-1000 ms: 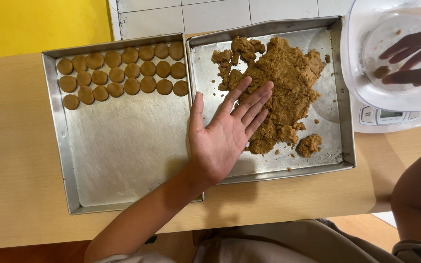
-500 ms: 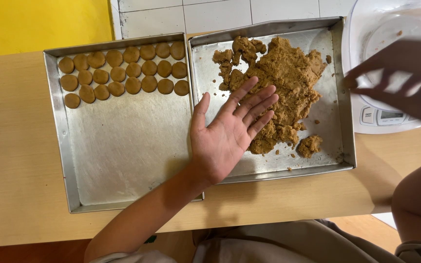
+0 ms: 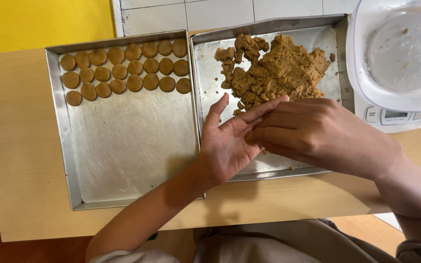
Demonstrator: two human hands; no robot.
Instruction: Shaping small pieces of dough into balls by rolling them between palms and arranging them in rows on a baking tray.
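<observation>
From the head view, the left hand (image 3: 227, 146) lay palm up and flat over the near-left part of the right tray (image 3: 210, 73), its fingers spread open as a bed for rolling. The right hand (image 3: 317, 131) lay across it, palm down, fingers (image 3: 269, 119) curled loosely together over the left palm; a small brown edge showed under them at the palm, probably a bit of dough, though the hand hid most of it and I could not tell whether it was gripped or only pressed. The dough heap (image 3: 278, 68) sat in the far half of that tray, just beyond the fingertips, within easy reach for pinching off. The left tray (image 3: 123, 146), touching the right one along its side, held three rows of flat round pieces (image 3: 127, 70) packed along its far edge, the third row short at its left end, leaving the near part bare metal. Both trays rested on a wooden counter (image 3: 20, 146). At the far right stood a scale (image 3: 395, 117) with a clear bowl (image 3: 400, 53) on it, crumbs inside, apart from both hands. A yellow wall (image 3: 40, 22) and white tiles (image 3: 220, 12) lay behind. Nothing stood between the hands and the heap.
</observation>
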